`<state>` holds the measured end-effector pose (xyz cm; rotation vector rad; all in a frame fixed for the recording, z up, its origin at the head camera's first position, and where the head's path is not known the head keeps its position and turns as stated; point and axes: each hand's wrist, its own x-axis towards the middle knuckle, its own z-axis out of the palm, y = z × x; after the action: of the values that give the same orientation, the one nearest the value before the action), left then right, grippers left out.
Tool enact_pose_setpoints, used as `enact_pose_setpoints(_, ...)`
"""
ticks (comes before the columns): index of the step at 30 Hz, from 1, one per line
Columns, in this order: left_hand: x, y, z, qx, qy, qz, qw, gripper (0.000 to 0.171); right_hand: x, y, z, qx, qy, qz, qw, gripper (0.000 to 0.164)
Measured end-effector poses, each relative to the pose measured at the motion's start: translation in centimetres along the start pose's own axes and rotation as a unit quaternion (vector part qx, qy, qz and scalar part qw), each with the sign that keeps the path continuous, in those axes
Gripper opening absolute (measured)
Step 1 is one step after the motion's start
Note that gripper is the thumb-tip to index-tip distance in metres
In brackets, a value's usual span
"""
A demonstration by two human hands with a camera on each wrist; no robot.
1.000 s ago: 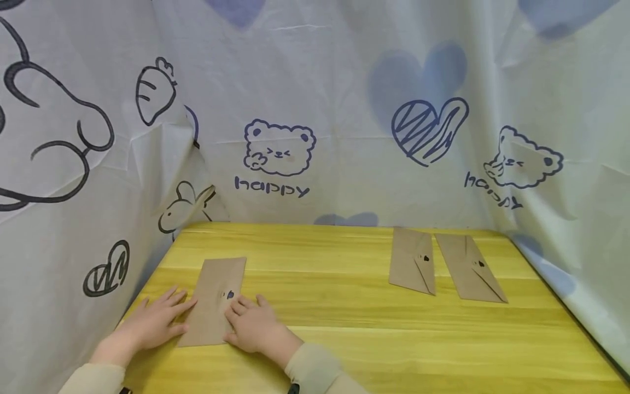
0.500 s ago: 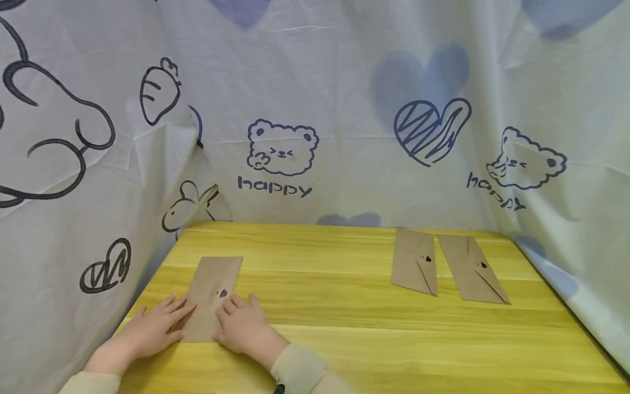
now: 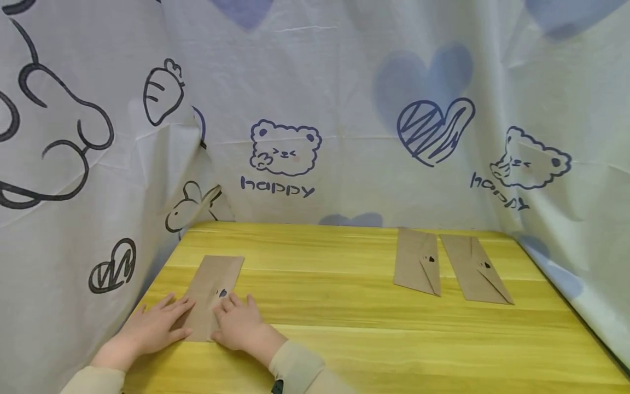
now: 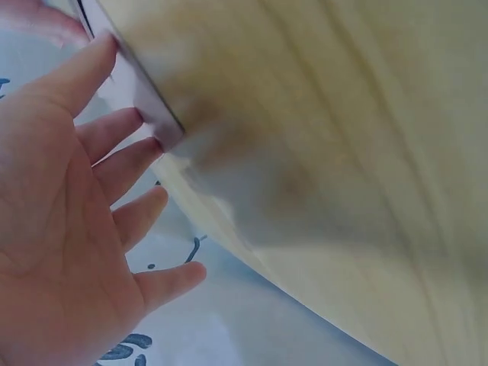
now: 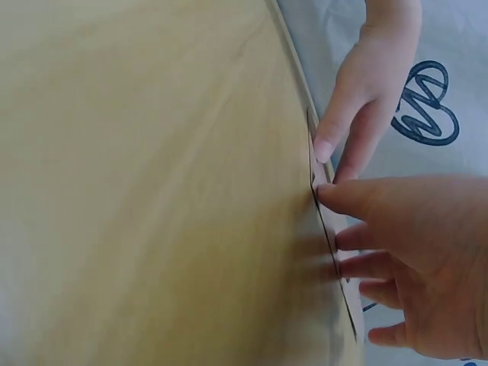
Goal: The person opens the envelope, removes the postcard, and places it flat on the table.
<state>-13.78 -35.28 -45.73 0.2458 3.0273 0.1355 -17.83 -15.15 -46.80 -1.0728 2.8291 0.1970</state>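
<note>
Toward eight o'clock in the head view, a person's left hand (image 3: 157,325) and right hand (image 3: 241,325) touch opposite sides of a brown envelope (image 3: 215,273) flat on the yellow counter (image 3: 334,295); two more envelopes (image 3: 412,262) lie toward four. From the left wrist, spread, straight fingers meet its edge at ten o'clock. From the right, extended fingers line it at four, resting rather than gripping.

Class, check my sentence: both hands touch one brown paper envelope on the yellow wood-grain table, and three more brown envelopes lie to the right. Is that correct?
Not quite: the head view shows two more rectangular brown paper envelopes lying to the right, not three. The rest stands: the left hand and right hand touch one brown paper envelope on the yellow wood-grain table.
</note>
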Motion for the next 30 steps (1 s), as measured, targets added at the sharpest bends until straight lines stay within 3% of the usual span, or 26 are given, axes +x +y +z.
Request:
enact_pose_setpoints(10,-0.1,0.0,0.0,0.007,-0.009,0.003,0.9999,0.069,1.6,1.8,0.1,-0.061,0.051,-0.111,0.991,0.053)
enact_pose_setpoints(14,-0.2,-0.2,-0.1,0.004,-0.020,-0.006,0.9998,0.070,2.6,2.2,0.4,-0.057,0.043,-0.145,0.987,0.051)
enact_pose_setpoints(30,-0.2,-0.3,0.1,0.012,-0.021,-0.008,0.9997,0.071,3.9,2.8,0.5,-0.028,0.045,-0.202,0.978,0.045)
